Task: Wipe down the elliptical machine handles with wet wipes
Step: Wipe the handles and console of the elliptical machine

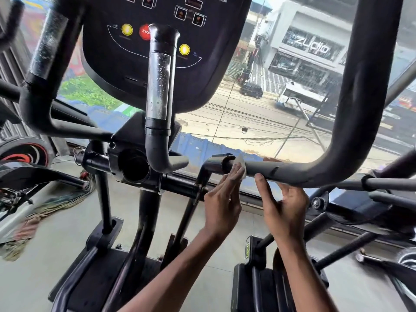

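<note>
Far over on my left, a heap of cloth lies on the floor. Above it the left handle of the elliptical rises dark and untouched. Next comes the console, with two yellow buttons and a red stop button, and in front of it stands the centre grip, its metal sensor strip beaded with droplets.

Right of that post, my left hand reaches up with the fingers straight and held together. They press the wet wipe flat against the bar. The wipe is a small white fold. It sits on the horizontal stretch of the right handle, just beside the collar where that bar meets its joint, and it peeks out above and beside my fingertips. I am pushing on it, not pinching it.

Just beside it, my right hand grips the same bar. The thumb lies against the near side, a fingertip shows over the top, and the other fingers are curled below. Between my two hands a short length of bare bar shows.

Further right the handle bends and climbs steeply past the window. Through the glass I see a street, parked vehicles and a shopfront.
</note>
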Demonstrator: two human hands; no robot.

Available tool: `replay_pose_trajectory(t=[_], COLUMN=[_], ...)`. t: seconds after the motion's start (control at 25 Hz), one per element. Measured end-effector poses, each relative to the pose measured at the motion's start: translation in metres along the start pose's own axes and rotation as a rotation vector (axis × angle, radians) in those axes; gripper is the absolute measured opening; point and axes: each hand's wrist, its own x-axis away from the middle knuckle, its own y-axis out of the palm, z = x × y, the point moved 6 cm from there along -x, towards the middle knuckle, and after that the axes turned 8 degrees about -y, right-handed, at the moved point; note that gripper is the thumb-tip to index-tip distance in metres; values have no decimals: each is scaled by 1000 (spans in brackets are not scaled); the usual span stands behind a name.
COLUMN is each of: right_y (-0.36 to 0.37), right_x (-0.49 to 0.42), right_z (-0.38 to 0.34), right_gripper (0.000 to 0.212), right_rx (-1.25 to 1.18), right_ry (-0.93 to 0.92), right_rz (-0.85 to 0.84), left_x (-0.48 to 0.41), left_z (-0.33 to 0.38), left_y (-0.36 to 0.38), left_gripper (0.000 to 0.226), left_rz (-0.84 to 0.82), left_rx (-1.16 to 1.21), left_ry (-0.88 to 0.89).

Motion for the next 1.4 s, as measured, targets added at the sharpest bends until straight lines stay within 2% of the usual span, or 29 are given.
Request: replay_pose_trajectory(t=[0.2, 0.36, 0.44, 0.56, 0.64, 0.84, 0.88, 1.0, 1.04, 1.28, 1.32, 1.4], right_y=[-1, -1, 0, -1, -1, 0, 1, -1, -1, -5, -7, -9], right_x=[1, 0, -1, -1, 0, 0, -1, 0, 1, -3, -3, -2], right_z=[-2, -4, -3, -1, -1, -3, -3, -4, -5, -16, -21, -29], right_gripper=[31, 28, 29, 33, 34, 31, 31, 34, 34, 32, 29, 21], right_rx=[24, 26, 9, 21, 32, 30, 31, 35, 43, 75, 105, 141], right_ry=[13, 6, 14, 19, 20, 12, 10, 11, 5, 0, -15, -47], right_rz=[13, 22, 21, 26, 25, 34, 29, 41, 42, -45, -55, -63], left_x=[-15, -21, -31, -51, -53, -21, -18, -20, -17, 2, 1, -6], left_z=[-40, -14, -13, -36, -35, 19, 13, -34, -39, 20, 9, -20], left_y=[4, -2, -1, 4, 3, -7, -5, 0, 0, -2, 0, 2], left_gripper=[30, 29, 30, 31, 30, 29, 28, 28, 28, 34, 33, 31], left_rz=[14, 5, -22, -87, -92, -27, -15, 11, 16, 33, 22, 19], left_rx=[-79, 22, -10, -173, -200, 82, 65, -12, -22, 92, 72, 36], left_ry=[-259, -120, -79, -147, -156, -23, -40, -310, -349, -24, -48, -229])
